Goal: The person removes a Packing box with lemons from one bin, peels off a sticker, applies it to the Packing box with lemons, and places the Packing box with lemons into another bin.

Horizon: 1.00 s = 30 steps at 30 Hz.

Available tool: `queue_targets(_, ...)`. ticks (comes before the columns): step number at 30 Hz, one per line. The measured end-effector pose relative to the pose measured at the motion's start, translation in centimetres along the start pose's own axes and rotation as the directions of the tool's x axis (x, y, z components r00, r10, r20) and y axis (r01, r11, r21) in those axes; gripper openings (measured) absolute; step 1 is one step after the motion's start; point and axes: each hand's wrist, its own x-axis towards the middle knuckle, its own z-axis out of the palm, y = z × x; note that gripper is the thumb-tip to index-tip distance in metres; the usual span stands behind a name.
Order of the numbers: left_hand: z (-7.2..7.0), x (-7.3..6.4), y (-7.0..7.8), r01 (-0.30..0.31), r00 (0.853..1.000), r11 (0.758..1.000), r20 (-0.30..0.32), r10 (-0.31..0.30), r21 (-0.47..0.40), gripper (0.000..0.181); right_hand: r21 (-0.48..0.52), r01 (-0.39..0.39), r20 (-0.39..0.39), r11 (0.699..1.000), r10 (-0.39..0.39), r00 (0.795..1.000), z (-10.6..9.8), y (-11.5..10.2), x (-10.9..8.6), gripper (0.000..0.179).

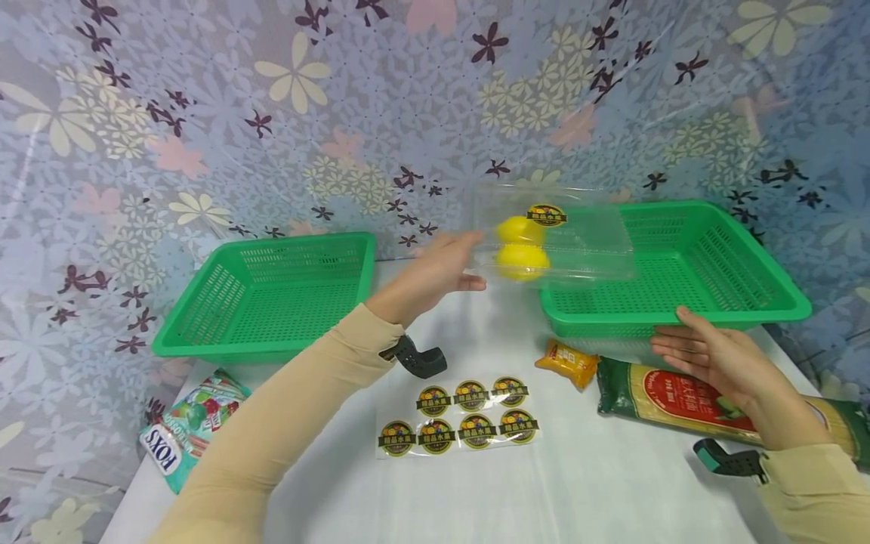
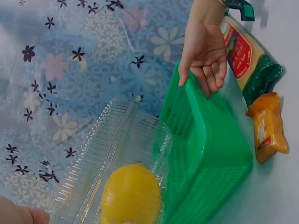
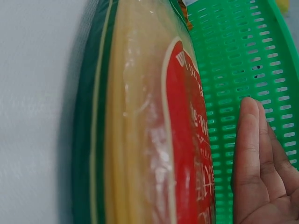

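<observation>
My left hand grips the left end of a clear plastic clamshell box, held up over the near left part of the right green basket. Yellow fruit like a lemon sits inside the box, showing as two yellow shapes in the head view. A round dark label is on the box. At that basket's front rim is my right hand, its fingers straight along the outer wall and its thumb at the rim. Below that hand lies a green-and-red pasta packet.
Another green basket stands at the left. In front of it lies a teal FOX'S bag. A sheet of round stickers lies mid-table, and a small orange packet is near the right basket. A floral curtain hangs behind.
</observation>
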Motion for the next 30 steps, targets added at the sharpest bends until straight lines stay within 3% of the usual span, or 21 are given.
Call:
queue_targets(7, 2.4, 1.9, 0.5, -0.009, 0.998, 0.999, 0.056, 0.012, -0.040, 0.055, 0.022, -0.007, -0.004, 1.000, 0.007, 1.000, -0.1, 0.2, 0.0, 0.034)
queue_targets(12, 4.5, 3.3, 0.9, 0.028, 0.999, 0.994, 0.026, -0.026, -0.105, 0.063, 0.010, -0.011, -0.002, 1.000, 0.011, 1.000, 0.0, 0.2, 0.0, 0.033)
queue_targets(20, 7.8, 4.5, 1.5, 0.074, 0.997, 0.993, 0.011, -0.073, -0.096, 0.080, -0.013, -0.014, -0.005, 1.000, 0.014, 1.000, 0.0, 0.2, 0.0, 0.034)
queue_targets(24, 8.9, 5.0, 1.6, 0.081, 0.996, 0.991, 0.038, -0.077, -0.111, 0.086, -0.021, -0.016, -0.006, 1.000, 0.016, 1.000, 0.0, 0.2, 0.0, 0.034)
queue_targets(30, 10.2, 5.8, 1.4, 0.073, 0.996, 0.991, 0.066, -0.066, -0.111, 0.079, -0.027, -0.018, -0.009, 0.999, 0.018, 1.000, 0.0, 0.1, 0.0, 0.035)
